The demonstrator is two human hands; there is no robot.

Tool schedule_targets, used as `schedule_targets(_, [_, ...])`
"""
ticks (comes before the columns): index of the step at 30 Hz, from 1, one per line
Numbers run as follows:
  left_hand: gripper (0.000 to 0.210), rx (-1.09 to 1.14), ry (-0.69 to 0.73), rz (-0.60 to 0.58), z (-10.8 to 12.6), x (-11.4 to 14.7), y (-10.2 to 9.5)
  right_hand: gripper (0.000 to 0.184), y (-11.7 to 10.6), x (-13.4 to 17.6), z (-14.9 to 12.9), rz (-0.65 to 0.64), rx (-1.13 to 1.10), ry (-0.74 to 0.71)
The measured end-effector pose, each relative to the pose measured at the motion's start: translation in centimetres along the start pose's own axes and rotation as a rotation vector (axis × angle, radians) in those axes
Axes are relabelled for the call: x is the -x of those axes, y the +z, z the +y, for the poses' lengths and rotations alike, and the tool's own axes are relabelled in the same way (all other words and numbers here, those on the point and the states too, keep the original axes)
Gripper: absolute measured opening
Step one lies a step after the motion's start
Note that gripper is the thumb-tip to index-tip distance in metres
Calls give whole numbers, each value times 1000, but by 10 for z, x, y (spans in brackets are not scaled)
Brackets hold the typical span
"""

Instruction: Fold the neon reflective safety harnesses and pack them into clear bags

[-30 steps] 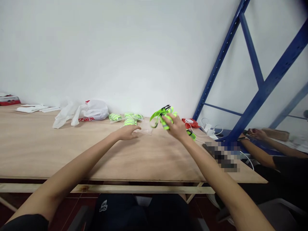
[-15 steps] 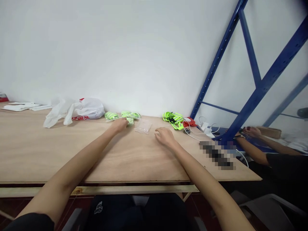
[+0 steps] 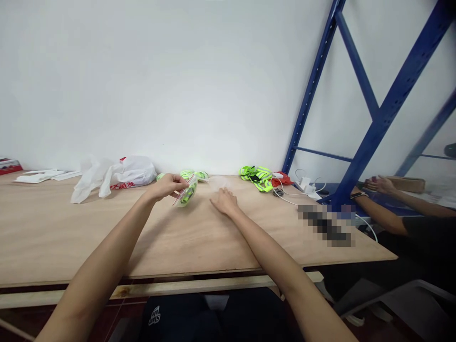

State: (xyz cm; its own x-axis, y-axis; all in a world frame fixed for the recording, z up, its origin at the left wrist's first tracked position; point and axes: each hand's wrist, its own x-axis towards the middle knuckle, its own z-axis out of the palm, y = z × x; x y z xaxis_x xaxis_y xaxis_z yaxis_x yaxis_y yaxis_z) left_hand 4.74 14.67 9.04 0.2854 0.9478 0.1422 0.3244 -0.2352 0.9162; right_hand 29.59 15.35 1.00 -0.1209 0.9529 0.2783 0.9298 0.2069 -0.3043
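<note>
My left hand [image 3: 167,185] pinches the top edge of a clear zip bag [image 3: 187,192] with a red seal line. A folded yellow-green reflective item shows inside, and the bag hangs tilted just above the table. My right hand [image 3: 225,201] rests palm down with its fingers a little spread, at the near edge of a clear plastic bag [image 3: 218,181] lying flat. Whether the fingertips press on that bag is hard to see. Behind the left hand lie more bagged yellow-green bundles [image 3: 194,175], partly hidden.
A white plastic carrier bag [image 3: 137,171] and white sheets [image 3: 39,175] lie on the left of the wooden table [image 3: 185,247]. To the right are a yellow-green reflective vest [image 3: 258,176], a red cloth [image 3: 285,178], white cables and a blue rack [image 3: 363,152]. Another person's arms [image 3: 381,209] are beyond.
My left hand has lifted one zip bag from the bundles and moved slightly left and nearer. My right hand has shifted left to the flat clear bag. The view has turned slightly.
</note>
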Motion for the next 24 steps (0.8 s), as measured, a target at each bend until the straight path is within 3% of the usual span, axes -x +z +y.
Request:
schedule_targets(2, [39,55,11,-31,-2,0,6,56,0,-4,9,50,-47,73])
schedule_targets(6, [39,162,47,-100,-13,-6,26,31,-1,-4,14,50,-249,23])
schedule_targets(10, [36,171,40,-121,-16,-8,52,51,0,2,-3,-3,-574,-94])
schedule_targets(13, [33,186,45,-122,-16,-7,65,52,3,7,-14,-30,-795,-168])
schedule_targets(19, [31,149,95,-198,-23,-10,72,47,3,16,-11,-64,-1046,-179])
schedule_targets(24, [25,3,191,-123,-30,-13,78,34,6,14,-6,-108,-1133,-166])
